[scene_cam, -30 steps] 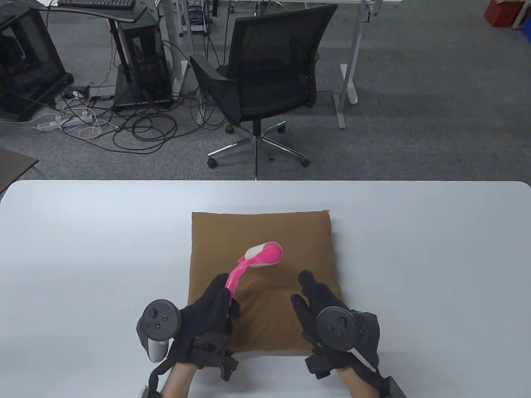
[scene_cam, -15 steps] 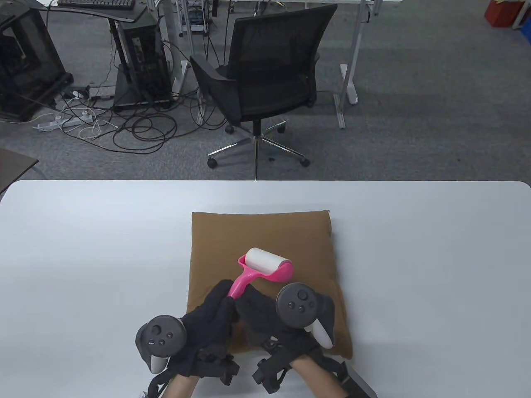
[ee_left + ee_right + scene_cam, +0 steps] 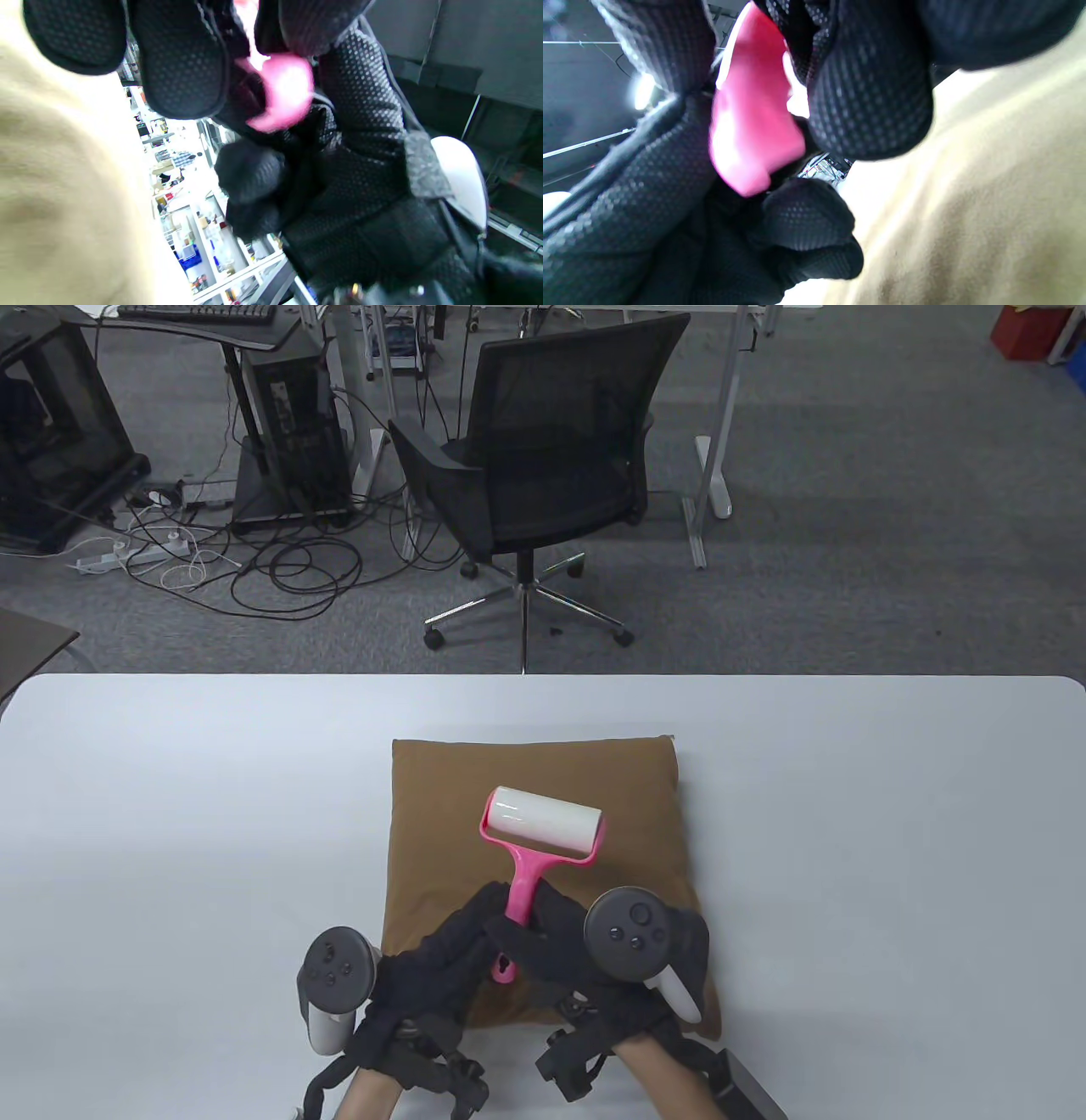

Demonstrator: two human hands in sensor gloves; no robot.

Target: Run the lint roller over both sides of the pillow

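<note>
A brown pillow (image 3: 611, 789) lies flat on the white table (image 3: 170, 814). Over its middle is a pink lint roller (image 3: 543, 821), white roll at the far end, handle pointing toward me. Both gloved hands meet on the handle. My left hand (image 3: 462, 933) holds it from the left. From the right, my right hand (image 3: 556, 929) wraps its fingers round it. The handle's pink tip (image 3: 504, 971) shows below them. In the left wrist view the handle end (image 3: 282, 91) sits between gloved fingers (image 3: 182, 63). The right wrist view shows the handle (image 3: 751, 127) gripped above the pillow (image 3: 988, 212).
Bare table top lies to the left and right of the pillow. Beyond the table's far edge stands a black office chair (image 3: 543, 449) on grey carpet. Computer towers and tangled cables (image 3: 254, 551) are at the back left.
The right hand came across from the pillow's right part and took hold of the handle beside the left hand. The roller swung round, so its white roll faces up and its handle points at me.
</note>
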